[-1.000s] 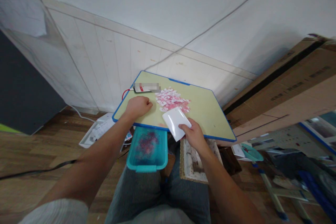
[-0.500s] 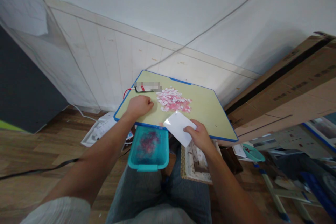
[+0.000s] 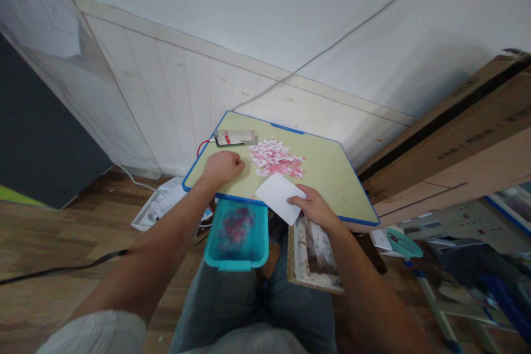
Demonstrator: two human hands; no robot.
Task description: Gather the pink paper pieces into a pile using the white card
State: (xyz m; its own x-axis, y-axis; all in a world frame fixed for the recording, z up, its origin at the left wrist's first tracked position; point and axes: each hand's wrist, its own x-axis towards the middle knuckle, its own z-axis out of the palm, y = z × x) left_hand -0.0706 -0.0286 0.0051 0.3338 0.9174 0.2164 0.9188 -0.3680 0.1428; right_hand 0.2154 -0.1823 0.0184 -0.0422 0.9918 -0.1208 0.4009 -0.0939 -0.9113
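Observation:
A flat white card (image 3: pixel 279 197) is pinched at its right edge by my right hand (image 3: pixel 314 206), held tilted over the front edge of the table (image 3: pixel 327 171). My left hand (image 3: pixel 223 168) rests on the tabletop with its fingers curled in; what they hold, if anything, is hidden. Between and beyond my hands lies a pile of small pink and white pieces (image 3: pixel 276 156). Just below the table's front edge, a teal plastic bin (image 3: pixel 236 264) sits at my lap with reddish bits inside.
A phone (image 3: pixel 234 138) with a red cable lies at the table's back left. An open box with whitish walls (image 3: pixel 298 257) is by my right thigh. Large cardboard boxes (image 3: pixel 460 127) lean on the right. A white tray (image 3: pixel 143 215) is on the floor at left.
My right hand has tipped the card slightly and shifted it a little left and up. My left hand stays in place on the table. The whole view has moved slightly.

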